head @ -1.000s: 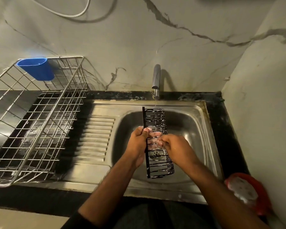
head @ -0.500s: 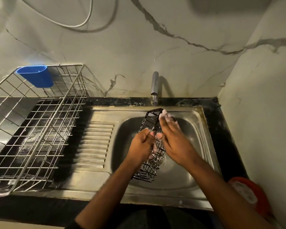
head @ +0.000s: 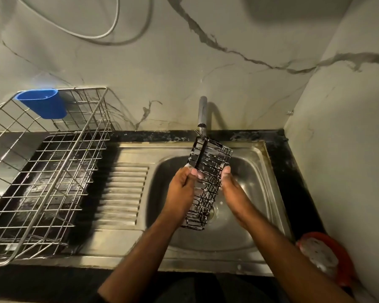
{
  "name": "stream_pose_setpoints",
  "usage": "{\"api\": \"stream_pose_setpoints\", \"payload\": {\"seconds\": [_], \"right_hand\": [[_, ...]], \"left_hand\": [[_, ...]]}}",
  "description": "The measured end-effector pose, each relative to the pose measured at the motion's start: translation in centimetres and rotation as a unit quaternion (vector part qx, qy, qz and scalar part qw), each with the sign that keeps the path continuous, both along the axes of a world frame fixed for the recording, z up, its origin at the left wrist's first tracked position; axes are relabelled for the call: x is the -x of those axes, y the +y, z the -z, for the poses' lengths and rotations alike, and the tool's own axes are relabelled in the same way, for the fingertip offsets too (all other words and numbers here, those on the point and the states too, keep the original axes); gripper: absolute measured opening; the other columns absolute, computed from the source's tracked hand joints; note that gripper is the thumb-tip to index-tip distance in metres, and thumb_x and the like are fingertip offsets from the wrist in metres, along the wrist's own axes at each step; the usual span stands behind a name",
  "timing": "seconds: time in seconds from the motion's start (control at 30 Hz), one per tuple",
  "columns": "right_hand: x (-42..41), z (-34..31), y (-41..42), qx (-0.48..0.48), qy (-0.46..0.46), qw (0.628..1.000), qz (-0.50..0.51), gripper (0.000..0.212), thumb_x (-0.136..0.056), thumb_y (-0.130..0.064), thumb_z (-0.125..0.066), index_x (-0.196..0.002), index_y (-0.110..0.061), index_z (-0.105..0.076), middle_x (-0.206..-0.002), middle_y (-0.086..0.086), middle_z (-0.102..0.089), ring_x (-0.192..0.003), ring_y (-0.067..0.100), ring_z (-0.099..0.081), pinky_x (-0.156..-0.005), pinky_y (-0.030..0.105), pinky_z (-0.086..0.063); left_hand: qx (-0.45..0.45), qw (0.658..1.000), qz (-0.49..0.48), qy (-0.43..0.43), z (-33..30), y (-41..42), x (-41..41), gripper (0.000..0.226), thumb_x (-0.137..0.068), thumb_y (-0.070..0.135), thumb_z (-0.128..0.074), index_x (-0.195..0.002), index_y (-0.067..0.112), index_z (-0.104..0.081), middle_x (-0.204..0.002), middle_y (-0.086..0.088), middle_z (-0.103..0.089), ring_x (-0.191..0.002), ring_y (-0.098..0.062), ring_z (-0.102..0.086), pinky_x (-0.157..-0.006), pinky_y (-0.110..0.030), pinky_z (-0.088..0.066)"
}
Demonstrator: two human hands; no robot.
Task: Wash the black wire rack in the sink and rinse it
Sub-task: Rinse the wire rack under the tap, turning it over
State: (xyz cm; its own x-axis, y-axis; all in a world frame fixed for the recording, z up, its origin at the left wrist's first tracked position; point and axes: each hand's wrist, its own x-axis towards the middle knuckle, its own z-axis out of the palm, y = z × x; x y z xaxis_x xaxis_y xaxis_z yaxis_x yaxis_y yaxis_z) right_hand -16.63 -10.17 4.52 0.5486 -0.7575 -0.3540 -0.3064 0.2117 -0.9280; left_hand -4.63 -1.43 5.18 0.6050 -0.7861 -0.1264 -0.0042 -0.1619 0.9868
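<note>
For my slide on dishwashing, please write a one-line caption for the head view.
Both hands, left and right, hold the soapy black rack under the tap above the sink.

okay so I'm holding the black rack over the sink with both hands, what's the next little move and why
Probably tilt the black wire rack so its lower end passes under the tap: both hands grip its middle, only the top end sits below the spout, and white suds show on the wires.
</note>
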Motion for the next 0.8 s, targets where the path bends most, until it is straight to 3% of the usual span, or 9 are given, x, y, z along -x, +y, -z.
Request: {"api": "stream_pose_setpoints", "payload": {"seconds": [0.07, 0.13, 0.2, 0.23, 0.37, 0.57, 0.8], "right_hand": [[0.0, -0.1, 0.6, -0.045, -0.012, 0.999, -0.028, 0.061, -0.099, -0.063, -0.012, -0.139, -0.031, -0.046, -0.135, -0.012, -0.049, -0.124, 0.007, -0.048, -0.122, 0.037, -0.024], [0.0, -0.3, 0.6, -0.094, -0.050, 0.993, -0.039, 0.065, -0.098, -0.067, -0.013, -0.145, -0.030, -0.038, -0.140, -0.014, -0.043, -0.129, 0.006, -0.043, -0.121, 0.036, -0.027], [-0.2, -0.3, -0.1, -0.061, -0.086, 0.994, -0.007, 0.075, -0.097, -0.068, -0.017, -0.152, -0.021, -0.037, -0.157, -0.002, -0.039, -0.143, 0.013, -0.038, -0.119, 0.032, -0.027], [-0.2, -0.6, -0.5, -0.027, -0.104, 0.994, 0.020, 0.072, -0.099, -0.063, -0.017, -0.151, -0.018, -0.040, -0.156, 0.001, -0.042, -0.143, 0.015, -0.039, -0.118, 0.029, -0.029], [-0.5, -1.5, -1.7, 0.035, -0.167, 0.982, 0.083, 0.069, -0.097, -0.058, -0.025, -0.135, -0.012, -0.060, -0.133, -0.001, -0.066, -0.123, 0.008, -0.061, -0.106, 0.026, -0.046], [-1.7, -0.5, -3.3, -0.063, -0.106, 0.989, 0.085, 0.053, -0.108, -0.044, -0.029, -0.113, -0.010, -0.069, -0.110, 0.006, -0.075, -0.102, 0.017, -0.072, -0.091, 0.031, -0.057], [-6.9, 0.4, -5.9, -0.184, -0.160, 0.961, 0.132, 0.034, -0.108, -0.025, -0.040, -0.106, -0.005, -0.067, -0.112, 0.017, -0.072, -0.099, 0.024, -0.071, -0.086, 0.031, -0.057]], "left_hand": [[0.011, 0.999, -0.003, 0.038, -0.3, -0.1, 0.1, 0.037, -0.108, 0.034, -0.045, -0.103, 0.002, -0.063, -0.108, -0.015, -0.075, -0.097, -0.039, -0.072, -0.081, -0.053, -0.060], [0.027, 0.997, -0.009, 0.068, -0.5, -0.1, 0.1, 0.037, -0.109, 0.029, -0.042, -0.102, -0.003, -0.058, -0.104, -0.017, -0.076, -0.096, -0.038, -0.074, -0.080, -0.048, -0.060], [0.049, 0.991, -0.033, 0.119, -0.6, 0.0, 0.0, 0.031, -0.109, 0.028, -0.040, -0.098, 0.003, -0.056, -0.100, -0.018, -0.077, -0.090, -0.035, -0.076, -0.074, -0.041, -0.063], [0.056, 0.987, -0.051, 0.143, -0.6, 0.1, -0.3, 0.030, -0.109, 0.028, -0.040, -0.096, 0.007, -0.056, -0.098, -0.018, -0.077, -0.086, -0.032, -0.076, -0.069, -0.036, -0.063], [0.059, 0.973, -0.119, 0.186, 0.2, 0.5, -1.4, 0.030, -0.107, 0.030, -0.045, -0.089, 0.011, -0.060, -0.095, -0.023, -0.072, -0.080, -0.032, -0.077, -0.065, -0.033, -0.063], [0.042, 0.955, -0.171, 0.240, -0.3, 0.8, -1.5, 0.033, -0.109, 0.029, -0.043, -0.086, 0.011, -0.060, -0.096, -0.026, -0.072, -0.054, -0.020, -0.070, -0.042, -0.024, -0.053], [0.044, 0.941, -0.199, 0.271, -0.9, 1.7, -1.9, 0.033, -0.109, 0.027, -0.042, -0.085, 0.011, -0.058, -0.083, -0.017, -0.074, -0.050, -0.018, -0.069, -0.040, -0.023, -0.052]]}}
